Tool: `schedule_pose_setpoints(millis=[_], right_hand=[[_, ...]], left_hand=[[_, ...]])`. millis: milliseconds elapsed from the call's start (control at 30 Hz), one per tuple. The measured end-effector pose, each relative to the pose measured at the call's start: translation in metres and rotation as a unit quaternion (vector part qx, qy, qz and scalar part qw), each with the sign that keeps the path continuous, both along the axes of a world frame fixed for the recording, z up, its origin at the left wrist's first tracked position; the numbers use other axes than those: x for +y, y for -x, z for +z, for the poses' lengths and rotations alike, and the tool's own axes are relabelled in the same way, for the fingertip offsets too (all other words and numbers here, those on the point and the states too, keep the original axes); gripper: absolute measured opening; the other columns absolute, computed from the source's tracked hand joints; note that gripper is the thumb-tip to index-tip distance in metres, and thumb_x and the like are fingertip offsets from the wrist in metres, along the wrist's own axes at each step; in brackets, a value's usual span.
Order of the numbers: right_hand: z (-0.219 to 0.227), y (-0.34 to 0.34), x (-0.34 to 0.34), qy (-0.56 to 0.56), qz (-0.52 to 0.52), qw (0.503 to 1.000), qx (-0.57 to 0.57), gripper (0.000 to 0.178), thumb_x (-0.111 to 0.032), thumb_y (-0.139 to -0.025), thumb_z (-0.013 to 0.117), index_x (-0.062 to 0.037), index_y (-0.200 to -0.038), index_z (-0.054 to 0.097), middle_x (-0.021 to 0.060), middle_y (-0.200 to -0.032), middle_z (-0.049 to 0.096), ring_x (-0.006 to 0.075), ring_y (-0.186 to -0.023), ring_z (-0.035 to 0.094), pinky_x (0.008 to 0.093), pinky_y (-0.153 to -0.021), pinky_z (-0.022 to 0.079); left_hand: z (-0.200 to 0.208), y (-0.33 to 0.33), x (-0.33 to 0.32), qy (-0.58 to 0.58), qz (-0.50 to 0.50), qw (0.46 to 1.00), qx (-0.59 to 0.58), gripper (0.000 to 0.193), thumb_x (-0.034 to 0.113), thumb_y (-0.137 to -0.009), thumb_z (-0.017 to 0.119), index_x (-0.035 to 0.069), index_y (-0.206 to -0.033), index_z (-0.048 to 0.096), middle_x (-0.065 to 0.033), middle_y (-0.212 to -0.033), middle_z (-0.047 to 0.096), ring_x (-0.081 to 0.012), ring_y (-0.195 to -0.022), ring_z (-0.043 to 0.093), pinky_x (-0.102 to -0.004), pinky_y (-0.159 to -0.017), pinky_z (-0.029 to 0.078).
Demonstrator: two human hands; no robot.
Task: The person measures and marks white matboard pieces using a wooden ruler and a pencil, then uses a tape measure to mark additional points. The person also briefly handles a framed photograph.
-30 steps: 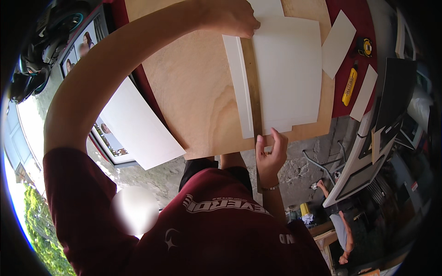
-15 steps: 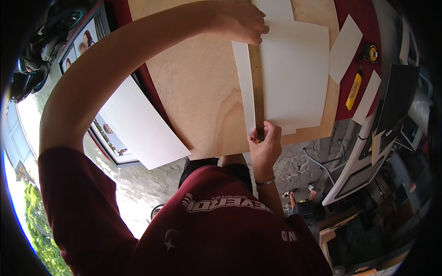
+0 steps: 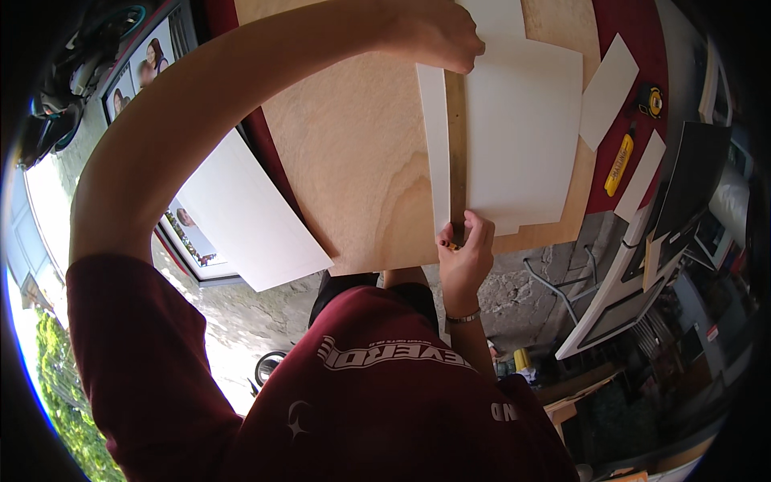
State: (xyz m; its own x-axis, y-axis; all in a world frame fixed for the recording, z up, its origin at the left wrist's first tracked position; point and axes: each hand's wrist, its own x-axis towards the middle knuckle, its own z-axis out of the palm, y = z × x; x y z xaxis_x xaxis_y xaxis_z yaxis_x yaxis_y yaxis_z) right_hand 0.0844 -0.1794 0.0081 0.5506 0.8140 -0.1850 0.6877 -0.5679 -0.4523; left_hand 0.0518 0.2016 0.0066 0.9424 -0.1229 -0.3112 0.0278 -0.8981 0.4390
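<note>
A long, narrow brownish straightedge lies lengthwise over a white sheet of board on a plywood panel. At its far end my left hand is closed over it, fingers curled and pressing down. Near the close end, my right hand is pinched around a small thin stick, apparently a pencil, mostly hidden by the fingers. The right fingertips rest by the straightedge's near end. A narrow white margin of board shows left of the straightedge.
Right of the panel, on red cloth, lie a yellow utility knife, a tape measure and white offcuts. To the left, a white sheet covers part of a framed photo panel. Frames lean at right.
The board, straightedge and both hands appear slightly farther right in the picture. Both hands keep their places on the straightedge. At lower right, a bystander's feet are no longer visible.
</note>
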Motion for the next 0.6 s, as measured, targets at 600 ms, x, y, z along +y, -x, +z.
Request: schedule_pose_setpoints(millis=[600], right_hand=[[0.002, 0.001, 0.001, 0.001, 0.016, 1.0, -0.016, 0.043, -0.003, -0.081, 0.082, -0.001, -0.118, 0.062, 0.0133, -0.107, 0.064, 0.033, -0.093, 0.071, 0.0422, -0.075, 0.059]], left_hand=[[0.008, 0.001, 0.0, 0.012, 0.042, 0.999, 0.017, 0.034, 0.019, -0.099, 0.054, -0.01, -0.109, 0.07, -0.0296, -0.103, 0.072, -0.0421, -0.101, 0.071, -0.051, -0.09, 0.058]])
